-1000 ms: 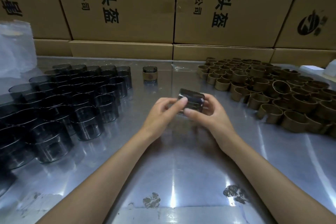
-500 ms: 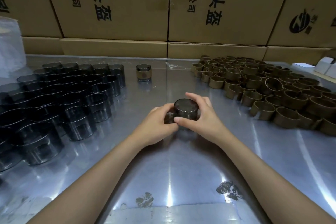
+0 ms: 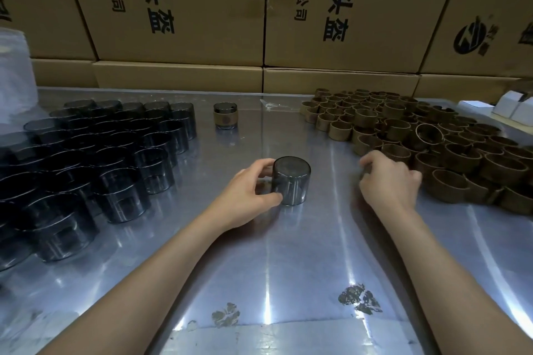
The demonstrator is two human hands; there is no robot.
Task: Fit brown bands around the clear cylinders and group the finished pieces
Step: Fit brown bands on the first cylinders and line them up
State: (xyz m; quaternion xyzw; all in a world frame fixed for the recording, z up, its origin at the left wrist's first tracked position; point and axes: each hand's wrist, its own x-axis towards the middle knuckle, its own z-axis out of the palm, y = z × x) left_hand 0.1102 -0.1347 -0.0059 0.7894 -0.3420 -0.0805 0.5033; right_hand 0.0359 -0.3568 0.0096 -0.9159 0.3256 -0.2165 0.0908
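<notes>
- Table (image 3: 288,253): bare cylinders (image 3: 95,170) massed at 9 o'clock, bands (image 3: 432,147) heaped at 3 o'clock, one finished piece (image 3: 225,115) alone at 12.
- Cylinder (image 3: 291,181): tipped in both hands a second ago, now stands at centre, axis vertical, mouth down I judge; ready for banding.
- Left hand (image 3: 248,196) grips its side.
- Right hand (image 3: 389,181) has let go, fingers curled at the heap's near edge; whether it pinches a band, cannot tell.

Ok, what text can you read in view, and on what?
"-P头盔" on the middle box.
"有限公司" and "(西区)" on the same box, smaller.
The same three on the right box.
Round logo on the far-right box: wordless.
Far-left box print: cut off, unreadable.
</notes>
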